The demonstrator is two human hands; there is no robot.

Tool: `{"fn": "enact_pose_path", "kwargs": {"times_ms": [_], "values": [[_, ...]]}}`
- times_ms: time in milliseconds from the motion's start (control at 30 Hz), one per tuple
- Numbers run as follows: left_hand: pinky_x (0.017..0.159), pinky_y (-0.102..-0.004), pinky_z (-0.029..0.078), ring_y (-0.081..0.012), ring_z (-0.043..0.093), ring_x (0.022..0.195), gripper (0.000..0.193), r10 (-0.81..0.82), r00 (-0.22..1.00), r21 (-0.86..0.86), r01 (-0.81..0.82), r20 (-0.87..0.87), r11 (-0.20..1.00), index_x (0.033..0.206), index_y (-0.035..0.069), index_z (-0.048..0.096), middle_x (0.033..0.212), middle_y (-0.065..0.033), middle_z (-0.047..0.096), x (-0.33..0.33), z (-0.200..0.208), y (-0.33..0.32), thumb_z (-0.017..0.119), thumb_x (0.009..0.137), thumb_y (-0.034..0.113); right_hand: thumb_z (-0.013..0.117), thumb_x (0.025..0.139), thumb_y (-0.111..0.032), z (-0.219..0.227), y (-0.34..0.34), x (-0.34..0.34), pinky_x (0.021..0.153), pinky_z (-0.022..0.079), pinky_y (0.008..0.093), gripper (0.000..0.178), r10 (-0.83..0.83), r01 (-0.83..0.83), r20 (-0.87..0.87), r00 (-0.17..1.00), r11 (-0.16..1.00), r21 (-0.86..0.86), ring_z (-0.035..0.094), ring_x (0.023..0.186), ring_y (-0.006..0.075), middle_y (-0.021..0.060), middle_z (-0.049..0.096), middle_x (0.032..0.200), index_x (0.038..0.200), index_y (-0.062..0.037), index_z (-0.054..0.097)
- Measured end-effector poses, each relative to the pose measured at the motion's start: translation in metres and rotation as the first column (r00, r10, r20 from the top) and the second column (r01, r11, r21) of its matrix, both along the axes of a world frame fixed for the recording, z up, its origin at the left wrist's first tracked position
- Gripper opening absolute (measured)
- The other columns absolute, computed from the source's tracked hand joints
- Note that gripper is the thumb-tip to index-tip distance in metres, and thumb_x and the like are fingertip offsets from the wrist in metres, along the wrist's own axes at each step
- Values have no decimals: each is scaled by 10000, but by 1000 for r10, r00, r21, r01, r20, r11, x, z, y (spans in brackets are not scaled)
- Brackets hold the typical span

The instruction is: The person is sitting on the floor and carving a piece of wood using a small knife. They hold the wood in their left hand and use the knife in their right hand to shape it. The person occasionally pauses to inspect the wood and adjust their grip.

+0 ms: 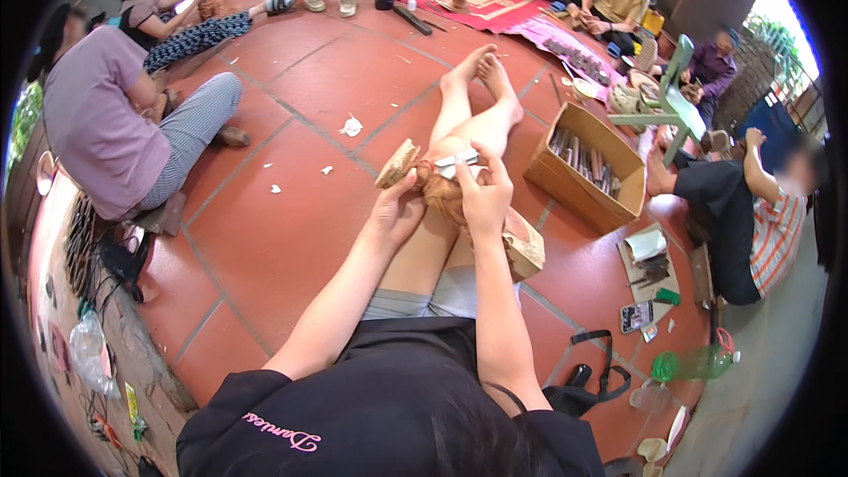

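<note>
Across my thighs lies a carved wooden figure [446, 200], reddish brown in the middle, with a pale block-like end to the right and a flat pale end to the left. My left hand [395, 212] is closed round the figure near its left end and steadies it. In the fingers of my right hand [486, 199] is a small folded whitish-grey sheet [457, 162], pressed against the top of the carving. Its exact kind is hard to make out. My fingers cover part of the carving's surface.
A cardboard box [587, 168] of carving tools stands right of my legs. Farther right lie a phone [636, 316], a black strap bag [579, 393] and a green bottle [698, 362]. Several people sit around, one [115, 124] at left. A green chair [676, 93] stands back right.
</note>
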State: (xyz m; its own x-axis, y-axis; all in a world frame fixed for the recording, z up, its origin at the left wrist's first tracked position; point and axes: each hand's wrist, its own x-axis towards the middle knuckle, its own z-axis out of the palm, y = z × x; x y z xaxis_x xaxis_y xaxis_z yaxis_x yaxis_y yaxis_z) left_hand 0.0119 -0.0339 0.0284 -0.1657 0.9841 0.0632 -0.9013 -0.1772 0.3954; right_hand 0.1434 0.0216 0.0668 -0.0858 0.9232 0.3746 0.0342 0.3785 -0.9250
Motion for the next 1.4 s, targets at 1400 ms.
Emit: {"fn": "enact_pose_path", "kwargs": {"times_ms": [1400], "values": [[1094,-429,347,-254,504,1192,426,0,998,-9,-1,-62,1000,1283,0,492,1248,-125,556,-13,-24,13,621,913,166,718,765,-151,8,-15,9,722,519,329,275,24,-38,165,986,996,78,688,784,223,104,696,926,1020,-67,661]]}}
